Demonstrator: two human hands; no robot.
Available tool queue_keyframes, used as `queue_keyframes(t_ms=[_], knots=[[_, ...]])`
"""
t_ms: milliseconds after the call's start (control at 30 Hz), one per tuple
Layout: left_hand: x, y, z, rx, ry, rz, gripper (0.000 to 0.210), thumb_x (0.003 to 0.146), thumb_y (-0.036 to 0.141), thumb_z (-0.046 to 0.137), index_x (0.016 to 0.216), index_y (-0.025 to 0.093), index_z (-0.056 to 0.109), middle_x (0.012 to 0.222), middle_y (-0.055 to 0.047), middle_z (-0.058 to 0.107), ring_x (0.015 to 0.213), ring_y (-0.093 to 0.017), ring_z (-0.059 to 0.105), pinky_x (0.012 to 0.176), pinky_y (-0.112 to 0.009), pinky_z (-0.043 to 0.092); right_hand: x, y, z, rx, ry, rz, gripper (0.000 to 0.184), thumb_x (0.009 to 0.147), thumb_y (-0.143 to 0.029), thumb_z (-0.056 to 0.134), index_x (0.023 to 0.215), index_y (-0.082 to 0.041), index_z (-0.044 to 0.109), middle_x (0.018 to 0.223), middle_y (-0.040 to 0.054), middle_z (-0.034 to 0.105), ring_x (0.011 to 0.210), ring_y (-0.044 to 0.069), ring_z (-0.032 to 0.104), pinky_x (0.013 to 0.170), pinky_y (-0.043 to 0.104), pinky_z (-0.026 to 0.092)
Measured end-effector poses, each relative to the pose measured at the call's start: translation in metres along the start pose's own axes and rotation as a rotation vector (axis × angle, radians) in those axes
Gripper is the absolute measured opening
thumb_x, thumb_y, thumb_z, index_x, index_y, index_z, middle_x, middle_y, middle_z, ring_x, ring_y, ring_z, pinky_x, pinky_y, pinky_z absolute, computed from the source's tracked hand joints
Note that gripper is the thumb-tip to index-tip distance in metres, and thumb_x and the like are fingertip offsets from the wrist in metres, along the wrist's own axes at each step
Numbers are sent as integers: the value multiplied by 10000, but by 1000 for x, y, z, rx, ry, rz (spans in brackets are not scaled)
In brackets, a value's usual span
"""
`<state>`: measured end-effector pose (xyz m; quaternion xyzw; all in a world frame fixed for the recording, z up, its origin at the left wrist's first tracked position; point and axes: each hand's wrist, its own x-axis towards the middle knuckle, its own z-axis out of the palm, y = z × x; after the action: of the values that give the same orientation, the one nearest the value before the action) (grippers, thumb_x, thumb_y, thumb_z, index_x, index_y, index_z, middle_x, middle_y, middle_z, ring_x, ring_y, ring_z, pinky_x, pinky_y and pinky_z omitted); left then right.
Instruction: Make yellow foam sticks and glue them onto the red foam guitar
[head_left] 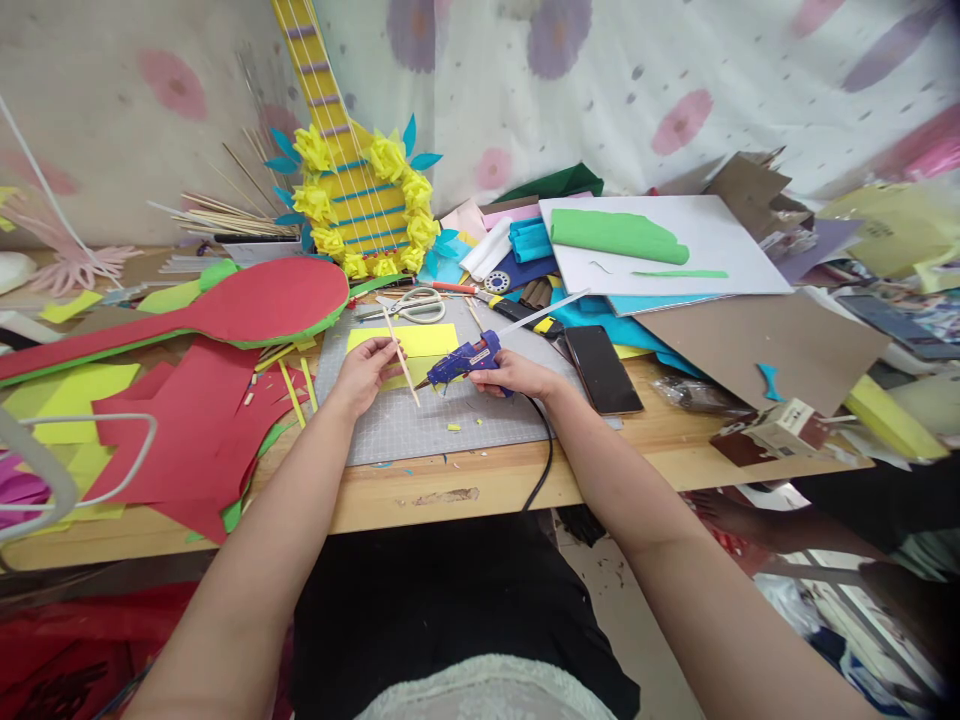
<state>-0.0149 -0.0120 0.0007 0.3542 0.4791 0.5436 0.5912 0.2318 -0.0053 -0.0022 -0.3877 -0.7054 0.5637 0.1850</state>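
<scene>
Pinched in my left hand (367, 374) is a thin wooden stick (406, 370), held at a slant above the cutting mat. My right hand (511, 374) is closed round the handle of a blue glue gun (466, 358). Its nozzle points left and is at the lower part of the stick; whether they touch I cannot tell. A white glue stick (544, 312) juts from the gun's back, and a black cord (550, 440) runs down over the table edge. Beneath the hands lie a yellow paper sheet (435, 341) and the grey cutting mat (480, 435) with small yellow scraps.
Scissors (421, 306) lie behind the yellow sheet. To the right are a phone (604, 369) and a white board (720, 240) with green paper. A red guitar-shaped cutout (262, 300) covers the left side. Behind stands a yellow paper guitar (360, 190) with flowers.
</scene>
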Motion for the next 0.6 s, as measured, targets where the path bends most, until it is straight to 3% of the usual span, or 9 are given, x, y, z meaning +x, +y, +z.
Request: queue_keyframes(t_ms=[600], knots=[[-8, 1, 4, 63, -139, -64, 317, 518, 292, 796, 703, 123, 602, 636, 8, 593, 576, -86, 556, 532, -211, 490, 0, -2, 0, -41, 56, -3, 428, 708, -559, 581, 606, -153, 493, 482, -35, 468, 452, 63, 413, 472, 218, 325]])
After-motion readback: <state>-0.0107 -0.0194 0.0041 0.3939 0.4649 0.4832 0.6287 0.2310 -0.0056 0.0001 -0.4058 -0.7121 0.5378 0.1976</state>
